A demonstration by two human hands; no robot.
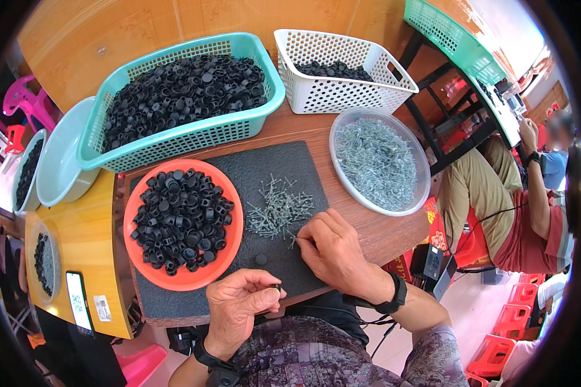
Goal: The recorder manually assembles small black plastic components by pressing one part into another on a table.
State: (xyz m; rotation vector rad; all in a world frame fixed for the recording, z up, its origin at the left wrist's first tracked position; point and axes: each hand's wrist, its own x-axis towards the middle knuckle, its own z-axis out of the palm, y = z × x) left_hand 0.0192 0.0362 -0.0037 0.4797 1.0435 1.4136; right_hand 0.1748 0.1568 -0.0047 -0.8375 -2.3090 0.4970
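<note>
My left hand (239, 309) is closed in a pinch on a small black plastic cap (275, 287), mostly hidden by the thumb and finger. Over the right part of the dark mat (297, 158), my right hand (336, 248) pinches what looks like a single screw (293, 242) at its fingertips. Just beyond those fingers lies a loose pile of silvery screws (279, 209). One black cap (261, 258) rests on the mat between my hands. To the left, an orange bowl (130, 222) holds a heap of black plastic caps (186, 216).
Behind stand a turquoise basket (193, 138) and a white basket (313, 97), both with black parts. A clear tub (334, 151) of screws sits right. Leftward are a pale blue basin (64, 161) and a phone (79, 303). Another person (529, 213) sits at right.
</note>
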